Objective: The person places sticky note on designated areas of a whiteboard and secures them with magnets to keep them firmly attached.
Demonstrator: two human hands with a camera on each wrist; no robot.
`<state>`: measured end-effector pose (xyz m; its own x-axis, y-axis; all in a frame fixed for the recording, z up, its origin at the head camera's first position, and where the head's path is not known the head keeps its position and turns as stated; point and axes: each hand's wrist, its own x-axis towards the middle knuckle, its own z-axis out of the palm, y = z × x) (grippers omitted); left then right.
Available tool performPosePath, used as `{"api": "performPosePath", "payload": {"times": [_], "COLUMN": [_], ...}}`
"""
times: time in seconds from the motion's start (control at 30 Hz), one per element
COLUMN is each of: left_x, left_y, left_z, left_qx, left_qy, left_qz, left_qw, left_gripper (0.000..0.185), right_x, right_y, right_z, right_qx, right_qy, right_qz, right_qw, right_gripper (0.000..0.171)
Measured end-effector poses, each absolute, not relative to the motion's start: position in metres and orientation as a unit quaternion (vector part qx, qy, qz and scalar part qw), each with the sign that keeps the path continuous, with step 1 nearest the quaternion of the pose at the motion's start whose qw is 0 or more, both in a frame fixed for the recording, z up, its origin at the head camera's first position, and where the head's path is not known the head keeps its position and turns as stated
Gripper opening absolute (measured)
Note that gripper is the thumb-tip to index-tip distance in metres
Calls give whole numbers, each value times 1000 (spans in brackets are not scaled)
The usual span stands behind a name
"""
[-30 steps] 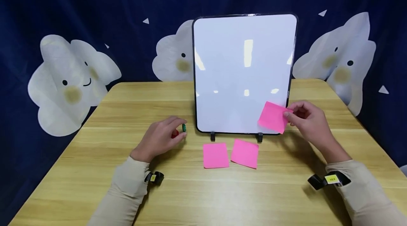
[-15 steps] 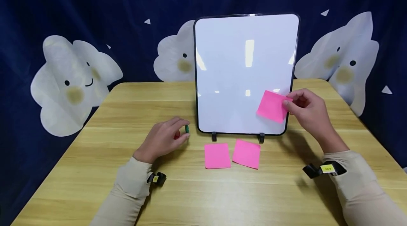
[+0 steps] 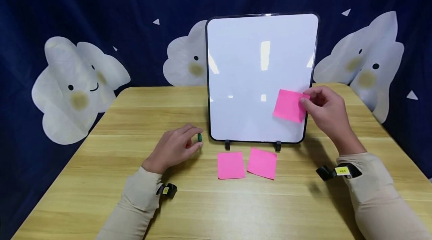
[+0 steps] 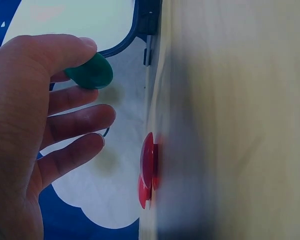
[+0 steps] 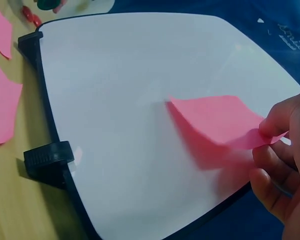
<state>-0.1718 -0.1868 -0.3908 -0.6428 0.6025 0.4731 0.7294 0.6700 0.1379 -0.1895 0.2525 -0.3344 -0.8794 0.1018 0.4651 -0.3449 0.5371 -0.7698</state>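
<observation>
Your right hand point(image 3: 325, 110) pinches a pink note point(image 3: 289, 105) before the whiteboard point(image 3: 260, 71); your left hand point(image 3: 173, 147), beside the whiteboard, pinches a green magnet point(image 4: 90, 72).

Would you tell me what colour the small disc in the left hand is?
Green disc, pinched by the left hand; clearest in the left wrist view.

Right hand point(image 3: 325, 110) pinches pink note point(image 3: 289, 105) (against whiteboard point(image 3: 256, 67)).

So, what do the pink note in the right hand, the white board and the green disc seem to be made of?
The pink note looks like thin matte paper: it bends where the right hand pinches its edge. The white board seems a glossy coated panel, since it mirrors ceiling lights, with a dark, probably plastic frame. The green disc, pinched by the left hand, looks like smooth plastic; perhaps a magnet, but that is uncertain.
</observation>
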Motion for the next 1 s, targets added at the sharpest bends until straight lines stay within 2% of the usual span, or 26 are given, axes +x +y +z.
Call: {"api": "performPosePath", "payload": {"times": [0.7,1.0], "left_x": [-167,-168], "left_y": [-182,-172], "left_z": [-390,-386], "left_qx": [-384,-402], "left_qy": [-882,-869], "left_qz": [-151,-155], "left_qw": [228,244], "left_gripper": [34,40], "right_x": [-201,-205], "right_y": [240,240], "right_z": [-338,-342], "right_qx": [109,124], "right_qy": [-821,-813], "right_qz": [432,407], "right_qw": [356,397], "right_gripper": [24,23]}}
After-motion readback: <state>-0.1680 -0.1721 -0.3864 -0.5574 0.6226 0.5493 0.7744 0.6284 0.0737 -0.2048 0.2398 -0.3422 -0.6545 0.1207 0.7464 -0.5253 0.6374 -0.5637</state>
